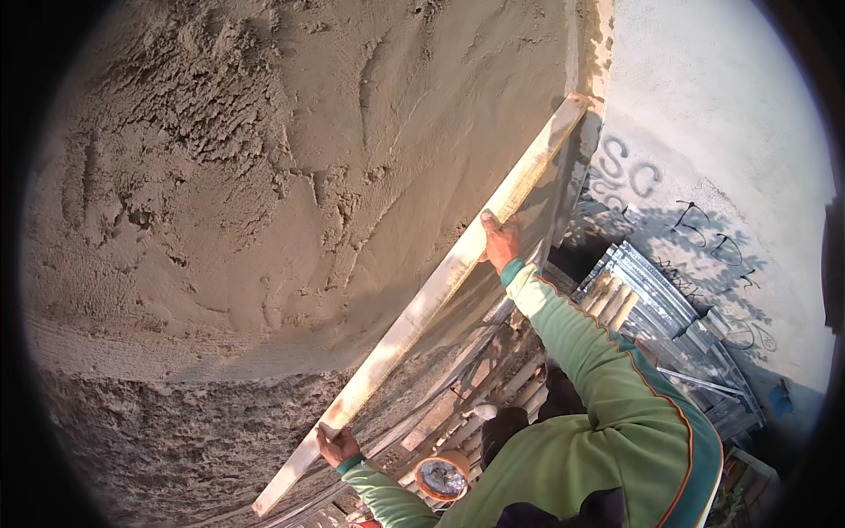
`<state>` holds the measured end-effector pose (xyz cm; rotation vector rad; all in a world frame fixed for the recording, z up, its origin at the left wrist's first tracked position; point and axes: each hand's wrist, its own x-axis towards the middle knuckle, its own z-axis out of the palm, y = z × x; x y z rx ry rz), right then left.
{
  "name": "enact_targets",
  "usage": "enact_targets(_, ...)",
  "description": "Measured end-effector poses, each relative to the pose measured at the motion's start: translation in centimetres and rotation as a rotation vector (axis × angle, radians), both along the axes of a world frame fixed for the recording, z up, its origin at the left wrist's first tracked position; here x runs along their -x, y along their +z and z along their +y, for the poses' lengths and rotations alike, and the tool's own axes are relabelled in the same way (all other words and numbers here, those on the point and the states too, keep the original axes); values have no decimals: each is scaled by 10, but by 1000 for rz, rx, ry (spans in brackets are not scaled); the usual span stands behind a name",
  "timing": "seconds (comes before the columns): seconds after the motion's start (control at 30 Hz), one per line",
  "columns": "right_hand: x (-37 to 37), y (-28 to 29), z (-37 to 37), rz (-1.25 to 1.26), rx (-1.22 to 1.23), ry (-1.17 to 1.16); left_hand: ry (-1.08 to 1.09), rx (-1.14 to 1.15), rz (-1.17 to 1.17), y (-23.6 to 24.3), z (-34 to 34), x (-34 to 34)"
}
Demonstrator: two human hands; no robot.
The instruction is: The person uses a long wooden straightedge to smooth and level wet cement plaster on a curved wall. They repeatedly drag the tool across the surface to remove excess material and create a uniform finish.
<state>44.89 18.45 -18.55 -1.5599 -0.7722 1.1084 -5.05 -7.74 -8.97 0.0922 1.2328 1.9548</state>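
A long pale wooden batten [414, 318] lies diagonally across a wall of rough, wet grey-brown plaster [229, 176], from the bottom left up to a narrow vertical edge strip at the top right. My right hand [500, 239] grips it above its middle, thumb over the face. Lower down, my left hand [335, 446] holds the batten a little short of its bottom end. The plaster under it looks smoother at the right and lumpy at the upper left, with a darker coarse band [158, 431] along the bottom.
A pale wall [748, 150] with painted marks stands at the right. Below it lean ridged metal sheets [647, 286]. Bamboo or wooden planks [528, 378] lie under me, with an orange-rimmed bucket [442, 475] near my left forearm.
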Motion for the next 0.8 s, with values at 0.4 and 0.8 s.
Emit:
enact_targets(0.4, 54, 1, -25, 10, -176, -238, 139, -65, 32, 0, -5, -5)
enact_targets(0.8, 30, 132, -21, -218, -236, -342, 44, -73, 24, -32, -2, -13)
